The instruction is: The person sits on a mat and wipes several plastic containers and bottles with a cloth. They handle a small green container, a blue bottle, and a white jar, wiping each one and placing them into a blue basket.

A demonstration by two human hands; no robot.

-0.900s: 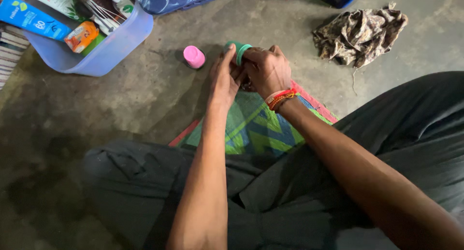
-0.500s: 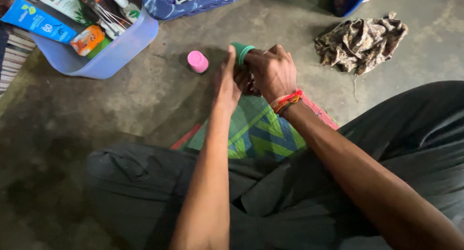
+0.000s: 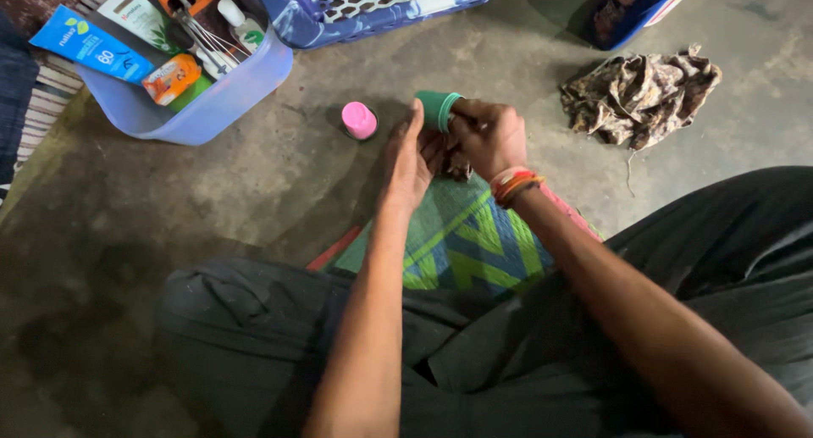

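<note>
Head view: the right hand (image 3: 487, 137) is closed around a small green container (image 3: 439, 108), held tilted above the floor at the far edge of the green woven mat (image 3: 461, 239). The left hand (image 3: 409, 154) stands open, fingers straight, palm against the container's near side. The container appears light, rigid and smooth, probably slippery; best gripped around its body. A pink cap (image 3: 359, 119) stands just left, a lilac basket (image 3: 212, 99) further left
</note>
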